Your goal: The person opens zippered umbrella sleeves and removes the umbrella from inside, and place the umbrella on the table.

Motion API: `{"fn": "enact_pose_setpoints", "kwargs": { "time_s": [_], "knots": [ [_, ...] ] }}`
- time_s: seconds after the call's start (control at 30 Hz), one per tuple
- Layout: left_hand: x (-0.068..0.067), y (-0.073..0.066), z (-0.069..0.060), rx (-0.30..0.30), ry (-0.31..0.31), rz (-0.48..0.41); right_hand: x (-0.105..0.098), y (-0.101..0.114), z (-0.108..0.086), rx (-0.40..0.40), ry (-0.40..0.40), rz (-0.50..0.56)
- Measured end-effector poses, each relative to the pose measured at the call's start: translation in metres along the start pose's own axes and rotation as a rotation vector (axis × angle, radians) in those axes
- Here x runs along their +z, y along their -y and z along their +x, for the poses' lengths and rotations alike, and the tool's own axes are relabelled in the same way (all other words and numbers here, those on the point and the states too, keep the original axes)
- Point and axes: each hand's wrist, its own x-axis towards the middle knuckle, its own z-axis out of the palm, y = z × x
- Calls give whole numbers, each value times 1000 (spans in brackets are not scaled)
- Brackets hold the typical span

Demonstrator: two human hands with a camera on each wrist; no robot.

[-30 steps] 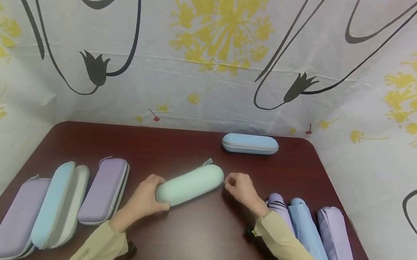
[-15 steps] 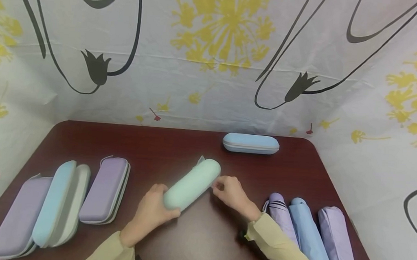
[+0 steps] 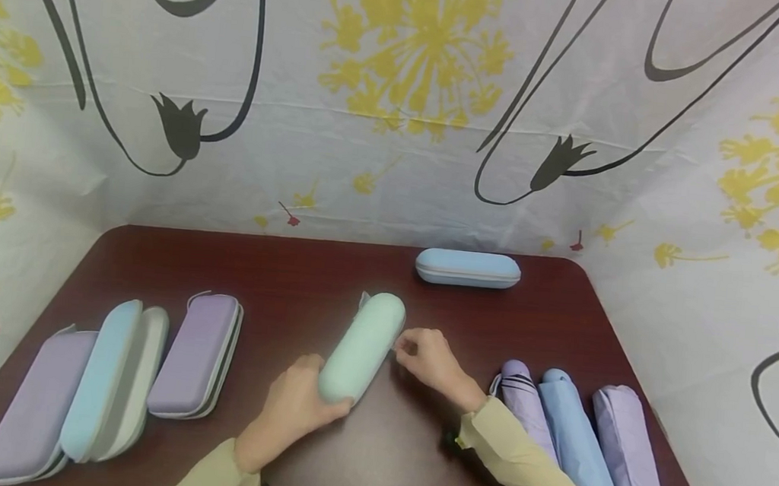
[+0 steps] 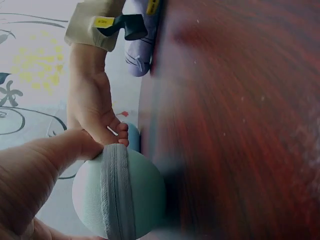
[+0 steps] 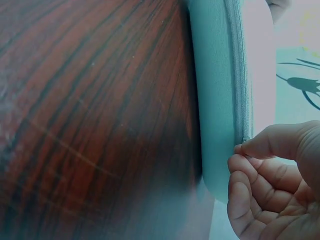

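Note:
A mint green hard zip case (image 3: 364, 348) lies slanted on the table in the head view. My left hand (image 3: 298, 400) grips its near end, thumb on the right side and fingers on the left. My right hand (image 3: 431, 361) is at the case's right side. The right wrist view shows its thumb and forefinger (image 5: 240, 160) pinching the zipper pull, most of it hidden, just under the slider (image 5: 245, 140). Along the case's side runs a grey-green zipper (image 5: 237, 65), closed where it shows. In the left wrist view the zipper (image 4: 117, 195) crosses the rounded near end.
At left lie a large purple case (image 3: 40, 406), a blue and white case (image 3: 104, 381) and a smaller purple case (image 3: 195, 357). A blue case (image 3: 467, 269) sits at the back edge. Folded umbrellas, purple (image 3: 531, 407), blue (image 3: 579, 445) and lilac (image 3: 630, 456), lie at right.
The mint case has turned to point more away from me. My left hand moved right and nearer with its end; my right hand shifted slightly left beside the case.

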Motion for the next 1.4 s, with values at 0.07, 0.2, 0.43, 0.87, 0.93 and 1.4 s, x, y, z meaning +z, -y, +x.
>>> {"fn": "enact_pose_setpoints", "kwargs": {
  "time_s": [0.07,0.2,0.43,0.87,0.93,1.4],
  "knots": [
    [0,-1,0,21,8,17,0,1,0,3,4,-1],
    [-2,-1,0,49,34,27,-1,1,-1,-2,17,-10],
    [0,-4,-1,52,39,3,0,2,-3,-3,15,-11],
    [16,-19,-6,39,-16,-23,2,13,-11,-123,44,-29],
    [19,-23,-6,43,-14,13,1,13,-12,-130,47,-32],
    [6,-35,4,90,67,112,-6,4,-14,-186,99,-30]
  ]
}}
